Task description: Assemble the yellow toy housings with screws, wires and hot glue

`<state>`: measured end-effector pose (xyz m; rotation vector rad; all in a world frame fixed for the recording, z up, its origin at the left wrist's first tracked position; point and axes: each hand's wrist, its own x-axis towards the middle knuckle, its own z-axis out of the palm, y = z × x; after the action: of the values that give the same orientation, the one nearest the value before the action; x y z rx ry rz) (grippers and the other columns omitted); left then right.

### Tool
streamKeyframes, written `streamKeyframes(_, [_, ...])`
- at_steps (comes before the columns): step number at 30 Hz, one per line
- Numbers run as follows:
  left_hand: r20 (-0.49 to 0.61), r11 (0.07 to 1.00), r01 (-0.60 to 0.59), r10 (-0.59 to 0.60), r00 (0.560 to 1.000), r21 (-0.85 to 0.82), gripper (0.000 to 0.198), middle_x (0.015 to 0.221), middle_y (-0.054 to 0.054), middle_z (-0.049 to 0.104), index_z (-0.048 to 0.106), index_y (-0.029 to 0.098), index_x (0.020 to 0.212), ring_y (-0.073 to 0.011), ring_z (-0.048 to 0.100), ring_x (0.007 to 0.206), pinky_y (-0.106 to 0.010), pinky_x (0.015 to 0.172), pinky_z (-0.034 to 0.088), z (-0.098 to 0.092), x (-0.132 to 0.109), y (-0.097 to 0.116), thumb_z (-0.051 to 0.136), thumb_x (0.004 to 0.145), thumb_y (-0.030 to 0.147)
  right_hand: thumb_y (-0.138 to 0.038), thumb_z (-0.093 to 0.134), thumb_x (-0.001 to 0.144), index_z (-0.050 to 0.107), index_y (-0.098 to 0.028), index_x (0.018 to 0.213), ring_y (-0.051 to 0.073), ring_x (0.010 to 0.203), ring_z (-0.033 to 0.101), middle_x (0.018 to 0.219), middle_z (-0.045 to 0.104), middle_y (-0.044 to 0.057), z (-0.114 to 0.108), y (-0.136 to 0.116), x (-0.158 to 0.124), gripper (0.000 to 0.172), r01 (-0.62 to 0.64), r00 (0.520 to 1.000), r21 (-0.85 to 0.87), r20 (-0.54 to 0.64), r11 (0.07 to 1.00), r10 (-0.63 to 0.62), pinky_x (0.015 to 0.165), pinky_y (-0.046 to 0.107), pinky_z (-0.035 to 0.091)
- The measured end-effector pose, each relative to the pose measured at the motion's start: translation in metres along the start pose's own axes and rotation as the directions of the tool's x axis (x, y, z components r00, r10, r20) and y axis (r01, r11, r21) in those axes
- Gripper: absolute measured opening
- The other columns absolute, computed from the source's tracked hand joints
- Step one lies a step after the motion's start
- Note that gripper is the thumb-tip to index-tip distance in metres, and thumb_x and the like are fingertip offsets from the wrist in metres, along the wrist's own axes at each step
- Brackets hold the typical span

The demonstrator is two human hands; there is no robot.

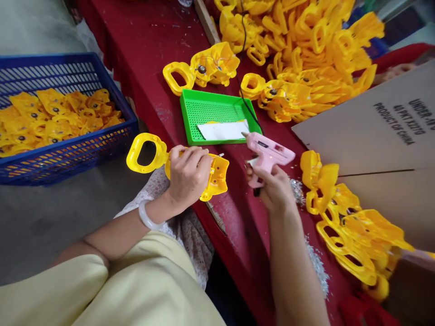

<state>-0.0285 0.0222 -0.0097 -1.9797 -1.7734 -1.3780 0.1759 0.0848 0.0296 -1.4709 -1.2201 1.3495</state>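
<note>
My left hand (190,174) is closed over a yellow plastic shell (217,176) with a looped handle, near the table's front edge. The hand covers the middle of the shell. My right hand (273,183) grips a pink glue gun (268,151), its nozzle pointing left toward the green tray (185,115). A white strip (222,131) lies in that tray, near the nozzle tip. Behind the tray rests another yellow shell (215,63) with a round dark part and thin wires.
A blue crate (68,165) of yellow shells stands at the left. Yellow parts (306,50) are heaped at the back of the red table (136,36). More shells (370,231) and small clear bits (316,262) lie at right, beside a cardboard box (380,127). A black cord (244,40) crosses the table.
</note>
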Motion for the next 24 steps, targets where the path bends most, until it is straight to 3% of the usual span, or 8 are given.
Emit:
streamKeyframes(5, [-0.01, 0.994, -0.083, 0.082, 0.997, -0.067, 0.011, 0.098, -0.007, 0.074, 0.064, 0.013, 0.086, -0.0234, 0.069, 0.099, -0.042, 0.087, 0.044, 0.004, -0.009, 0.019, 0.055, 0.091, 0.011, -0.043, 0.077, 0.059, 0.063, -0.017, 0.087, 0.012, 0.066, 0.061, 0.086, 0.07, 0.006, 0.004, 0.014, 0.039, 0.041, 0.076, 0.997, -0.052, -0.006, 0.996, -0.077, 0.061, 0.026, 0.052])
streamKeyframes(8, [0.001, 0.986, -0.137, 0.138, 0.99, -0.095, 0.011, 0.1, -0.007, 0.074, 0.063, 0.013, 0.083, -0.0236, 0.069, 0.101, -0.041, 0.087, 0.045, 0.01, -0.015, 0.031, 0.055, 0.09, 0.01, -0.05, 0.074, 0.063, 0.064, -0.016, 0.086, 0.015, 0.068, 0.063, 0.081, 0.07, 0.007, 0.0, 0.018, 0.043, 0.042, 0.068, 0.995, -0.115, -0.063, 0.991, -0.076, 0.063, 0.029, 0.053])
streamKeyframes(10, [0.026, 0.98, -0.166, 0.17, 0.985, -0.112, 0.013, 0.102, -0.007, 0.074, 0.064, 0.014, 0.084, -0.0234, 0.068, 0.103, -0.041, 0.088, 0.046, 0.014, -0.018, 0.037, 0.053, 0.091, 0.01, -0.052, 0.07, 0.068, 0.065, -0.015, 0.087, 0.018, 0.074, 0.064, 0.082, 0.069, 0.007, -0.004, 0.018, 0.036, 0.042, 0.104, 0.975, -0.259, -0.162, 0.96, -0.149, 0.07, 0.032, 0.053])
streamKeyframes(13, [0.061, 0.972, -0.195, 0.204, 0.977, -0.129, 0.015, 0.105, -0.007, 0.074, 0.066, 0.015, 0.087, -0.0235, 0.067, 0.105, -0.041, 0.088, 0.047, 0.019, -0.02, 0.04, 0.052, 0.092, 0.012, -0.046, 0.065, 0.076, 0.065, -0.015, 0.097, 0.019, 0.087, 0.063, 0.094, 0.069, 0.008, -0.009, 0.012, 0.008, 0.037, 0.195, 0.855, -0.483, -0.342, 0.853, -0.389, 0.082, 0.034, 0.051])
streamKeyframes(15, [0.08, 0.967, -0.214, 0.226, 0.971, -0.138, 0.016, 0.106, -0.007, 0.073, 0.067, 0.016, 0.088, -0.0238, 0.067, 0.106, -0.041, 0.089, 0.047, 0.019, -0.019, 0.041, 0.052, 0.093, 0.013, -0.042, 0.061, 0.082, 0.065, -0.017, 0.102, 0.017, 0.089, 0.062, 0.098, 0.068, 0.008, -0.009, 0.006, -0.02, 0.032, 0.258, 0.791, -0.531, -0.364, 0.807, -0.492, 0.085, 0.033, 0.049])
streamKeyframes(20, [0.1, 0.949, -0.28, 0.295, 0.95, -0.142, 0.017, 0.114, -0.011, 0.07, 0.069, 0.015, 0.089, -0.0261, 0.065, 0.109, -0.043, 0.092, 0.047, 0.016, -0.014, 0.042, 0.053, 0.092, 0.015, -0.039, 0.065, 0.083, 0.068, -0.022, 0.097, 0.015, 0.085, 0.063, 0.093, 0.07, 0.004, -0.001, 0.005, -0.076, 0.022, 0.268, 0.931, -0.391, -0.131, 0.881, -0.341, 0.082, 0.031, 0.049])
streamKeyframes(24, [0.079, 0.942, -0.313, 0.324, 0.943, -0.121, 0.016, 0.112, -0.009, 0.071, 0.07, 0.017, 0.084, -0.0277, 0.063, 0.11, -0.043, 0.091, 0.046, 0.013, -0.012, 0.043, 0.055, 0.092, 0.018, -0.033, 0.068, 0.081, 0.068, -0.022, 0.084, 0.014, 0.08, 0.06, 0.085, 0.067, 0.001, 0.001, 0.016, -0.086, 0.012, 0.287, 0.921, -0.39, -0.136, 0.875, -0.364, 0.08, 0.03, 0.048])
